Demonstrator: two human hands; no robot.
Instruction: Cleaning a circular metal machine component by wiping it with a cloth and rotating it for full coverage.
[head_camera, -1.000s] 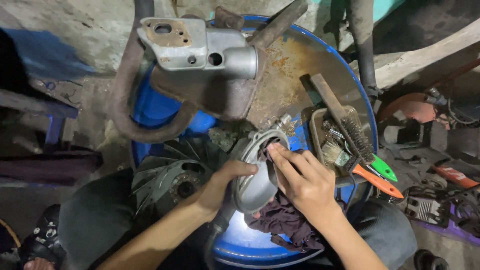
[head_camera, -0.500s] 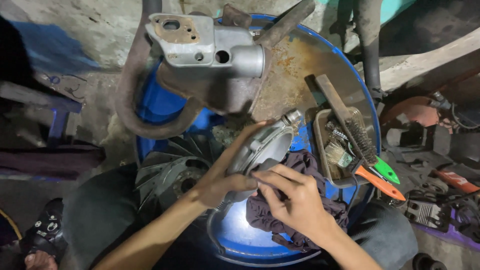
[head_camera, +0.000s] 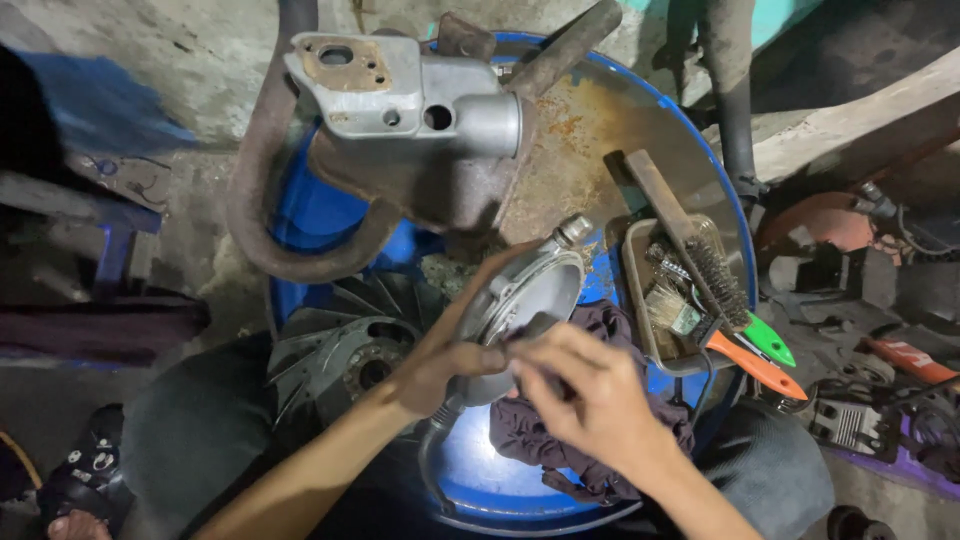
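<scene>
We are in a rough repair workshop: a rusty blue drum (head_camera: 640, 130) as workbench, wire brushes (head_camera: 715, 275), engine castings (head_camera: 400, 100), grimy concrete floor (head_camera: 150, 60).

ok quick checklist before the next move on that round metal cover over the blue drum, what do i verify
1. Left hand grips the round metal cover by its rim: ok.
2. Right hand is at the cover's face, above the dark rag: ok.
3. What the right hand's fingers pinch: cannot tell, blurred.
4. Brushes within reach in the tray: ok.
5. Blue drum top has free space to set the cover down: not ok, crowded.
6. Grey metal housing sits apart from both hands: ok.
</scene>
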